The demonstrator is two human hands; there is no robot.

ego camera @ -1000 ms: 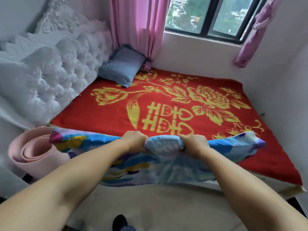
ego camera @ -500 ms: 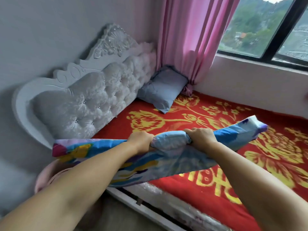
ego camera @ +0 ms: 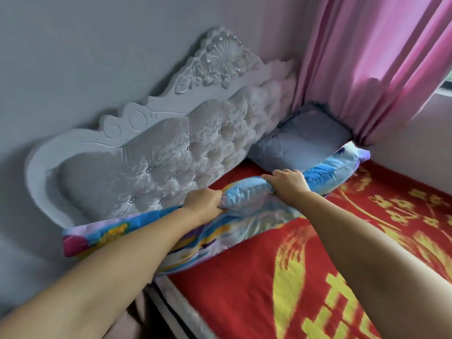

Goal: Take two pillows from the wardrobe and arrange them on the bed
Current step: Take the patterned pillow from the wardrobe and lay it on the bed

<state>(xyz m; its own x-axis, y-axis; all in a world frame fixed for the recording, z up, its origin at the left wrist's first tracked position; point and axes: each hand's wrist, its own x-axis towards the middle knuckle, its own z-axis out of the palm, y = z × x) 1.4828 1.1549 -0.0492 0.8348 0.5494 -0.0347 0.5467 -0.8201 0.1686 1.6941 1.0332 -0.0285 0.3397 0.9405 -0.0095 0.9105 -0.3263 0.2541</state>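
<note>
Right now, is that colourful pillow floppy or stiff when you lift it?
Probably floppy: the colourful pillow bunches up where the left hand and right hand squeeze its middle, and its ends sag sideways. It seems light, since it is held up by one edge only. The printed cover looks smooth, so perhaps a little slippery.

A: Count, taking the headboard [ego camera: 151, 167] as reference. Pillows?

B: Two. One patterned pillow [ego camera: 247, 223] in front of the headboard, one grey-blue pillow [ego camera: 300, 145] at its far end.

A: Hands on the patterned one?

B: Two, my left hand [ego camera: 204, 201] and my right hand [ego camera: 286, 183], both gripping it.

A: Other items?

B: One headboard, one red blanket [ego camera: 305, 277] below it, one pink curtain [ego camera: 367, 64] past its far end.
</note>
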